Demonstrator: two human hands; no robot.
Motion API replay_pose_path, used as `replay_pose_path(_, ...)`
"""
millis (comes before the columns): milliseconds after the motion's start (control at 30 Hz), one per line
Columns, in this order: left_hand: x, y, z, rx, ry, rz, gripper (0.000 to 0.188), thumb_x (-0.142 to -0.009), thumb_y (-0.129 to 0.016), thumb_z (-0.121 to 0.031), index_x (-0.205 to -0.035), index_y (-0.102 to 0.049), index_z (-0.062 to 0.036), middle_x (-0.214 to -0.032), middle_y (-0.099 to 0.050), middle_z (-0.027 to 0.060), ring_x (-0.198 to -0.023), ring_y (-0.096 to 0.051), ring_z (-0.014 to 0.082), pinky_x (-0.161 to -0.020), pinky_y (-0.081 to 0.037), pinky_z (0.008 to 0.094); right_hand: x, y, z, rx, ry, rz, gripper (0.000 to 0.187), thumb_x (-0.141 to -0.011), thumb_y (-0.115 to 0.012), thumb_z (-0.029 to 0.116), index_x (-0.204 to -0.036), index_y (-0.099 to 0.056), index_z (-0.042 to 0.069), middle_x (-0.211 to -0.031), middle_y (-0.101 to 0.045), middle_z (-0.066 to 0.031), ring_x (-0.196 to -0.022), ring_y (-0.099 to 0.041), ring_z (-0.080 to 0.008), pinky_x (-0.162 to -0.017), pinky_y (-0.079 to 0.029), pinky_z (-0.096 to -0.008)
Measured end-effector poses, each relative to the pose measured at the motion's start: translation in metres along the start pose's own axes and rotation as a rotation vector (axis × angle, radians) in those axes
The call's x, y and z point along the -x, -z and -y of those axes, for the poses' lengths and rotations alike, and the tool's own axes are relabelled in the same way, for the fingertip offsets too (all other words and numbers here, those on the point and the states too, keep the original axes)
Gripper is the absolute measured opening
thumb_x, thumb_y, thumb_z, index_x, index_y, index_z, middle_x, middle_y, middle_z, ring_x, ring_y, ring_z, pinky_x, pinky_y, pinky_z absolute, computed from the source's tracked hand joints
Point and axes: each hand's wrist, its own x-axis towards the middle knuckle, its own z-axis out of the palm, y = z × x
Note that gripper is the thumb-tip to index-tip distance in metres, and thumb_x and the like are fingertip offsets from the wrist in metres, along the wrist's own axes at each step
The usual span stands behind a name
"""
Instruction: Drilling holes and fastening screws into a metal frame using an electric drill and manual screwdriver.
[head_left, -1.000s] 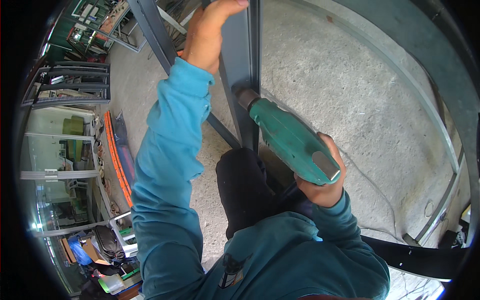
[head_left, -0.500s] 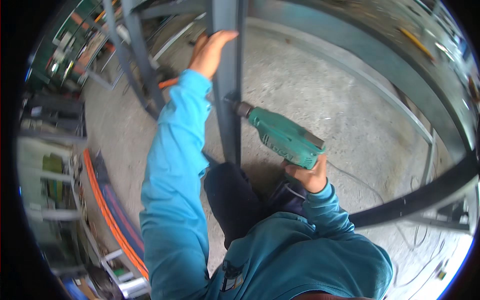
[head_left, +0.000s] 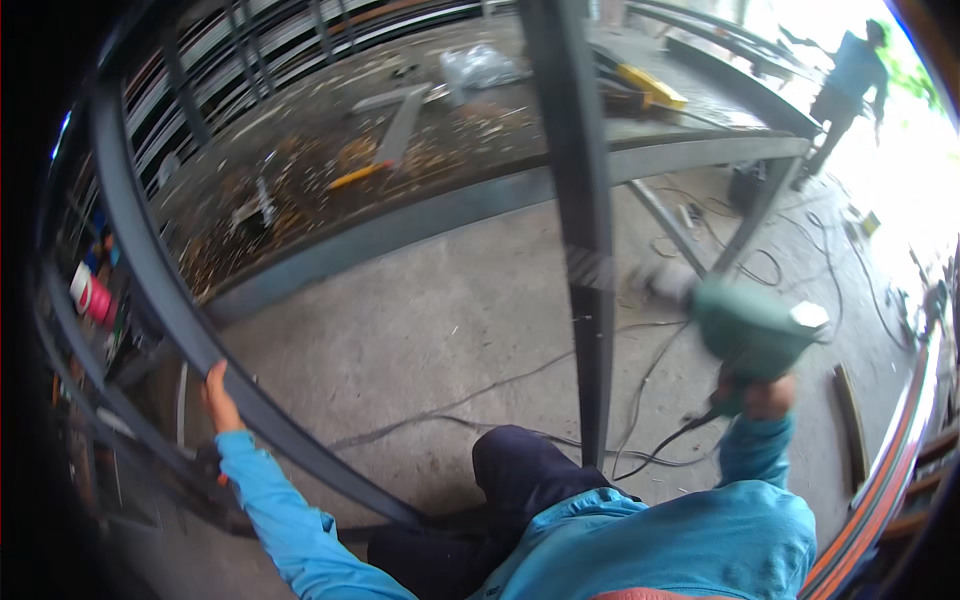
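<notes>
My right hand [head_left: 768,397] grips a green corded power drill [head_left: 752,328], blurred by motion, right of an upright grey steel bar [head_left: 585,230]. The drill's chuck points left toward that bar. A streaked bit shape shows over the bar, but I cannot tell whether it touches. At the left, my left hand [head_left: 220,400] is on a slanting grey steel bar [head_left: 262,408], its thumb along the edge; the other fingers are mostly hidden. Both bars run down toward my dark-trousered legs.
Beyond the bars stands a workbench [head_left: 400,215] strewn with metal shavings, an orange-yellow tool [head_left: 358,176] and a clear plastic bag [head_left: 478,70]. Cables [head_left: 480,385] cross the concrete floor. A person [head_left: 850,90] stands far right. Long orange strips [head_left: 880,490] lie at lower right.
The view has swung round toward the workbench. My right hand has drawn the drill rightward from the bar it was against. My left hand has moved from that bar to the slanting one.
</notes>
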Motion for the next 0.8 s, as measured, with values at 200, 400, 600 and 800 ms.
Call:
replay_pose_path(200,-0.004,-0.010,-0.002,-0.026,-0.045,-0.030,0.053,-0.084,-0.068,-0.035,-0.120,-0.061,0.0035,-0.120,-0.059,0.0135,-0.109,-0.056,0.0255,-0.094,-0.045,0.0361,-0.124,0.076,0.139,0.883,0.768,-0.413,0.066,-0.074,-0.063,-0.010,-0.137,-0.047,-0.001,-0.111,-0.065,-0.0080,-0.095,-0.061,-0.0143,-0.079,-0.051,-0.0290)
replay_pose_path(400,-0.027,-0.004,0.009,-0.350,-0.258,-0.067,0.051,-0.089,-0.061,-0.039,-0.117,-0.067,0.0035,-0.124,-0.059,0.0184,-0.115,-0.054,0.0287,-0.099,-0.041,0.0377,-0.235,0.105,0.171,1.706,0.649,-0.653,0.063,-0.075,-0.068,0.017,-0.136,-0.053,0.017,-0.112,-0.067,-0.0134,-0.098,-0.066,-0.0315,-0.084,-0.053,-0.0407)
replay_pose_path(600,-0.045,0.023,0.018,-0.348,-0.289,-0.050,0.053,-0.088,-0.061,-0.040,-0.116,-0.066,0.0038,-0.122,-0.059,0.0195,-0.111,-0.056,0.0301,-0.097,-0.043,0.0375,-0.257,0.135,0.156,1.840,0.557,-0.717,0.078,-0.074,-0.065,0.012,-0.143,-0.039,0.039,-0.107,-0.065,-0.0160,-0.101,-0.065,-0.0401,-0.086,-0.053,-0.0490)
replay_pose_path(800,-0.041,-0.004,0.012,-0.421,-0.232,-0.128,0.053,-0.088,-0.061,-0.040,-0.118,-0.065,0.0038,-0.122,-0.059,0.0184,-0.109,-0.056,0.0297,-0.095,-0.044,0.0376,-0.238,0.211,0.187,1.851,0.513,-0.884,0.077,-0.077,-0.062,0.012,-0.143,-0.037,0.043,-0.105,-0.067,-0.0166,-0.094,-0.068,-0.0405,-0.080,-0.055,-0.0515)
